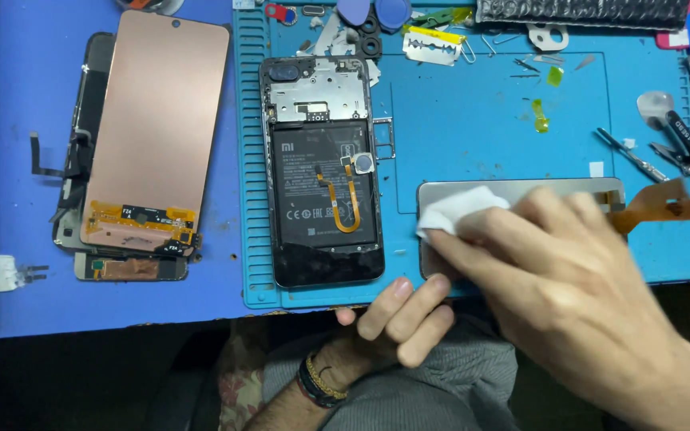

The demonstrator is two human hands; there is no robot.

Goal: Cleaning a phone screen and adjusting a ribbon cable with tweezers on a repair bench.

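- The right hand point(576, 279) lies flat over a grey rectangular display panel point(513, 191) near the front edge of the blue ribbed silicone work mat point(473, 120), fingers stretched out and pressing a crumpled white tissue point(457, 211) onto the panel's left end.
- An orange flex ribbon point(660, 206) sticks out from the panel's right end toward the mat's right edge.
- The left hand point(401, 315) sits at the mat's front edge, fingers loosely curled, fingertips touching the panel's front-left corner; it holds nothing that I can see. A dark and gold beaded bracelet point(317, 381) circles its wrist.
- Just left of the panel lies an opened black smartphone point(321, 172) with its back cover off, showing a black battery point(325, 191) and an orange looped cable point(345, 203).
- Off the mat, toward the left edge of the blue table point(17, 96), a copper-coloured screen panel point(157, 132) rests on a stack of darker screen parts.
- Along the mat's back edge: a steel razor blade point(433, 48) and blue plastic picks point(373, 11).
- Metal tweezers point(628, 153) lie near the mat's right edge.
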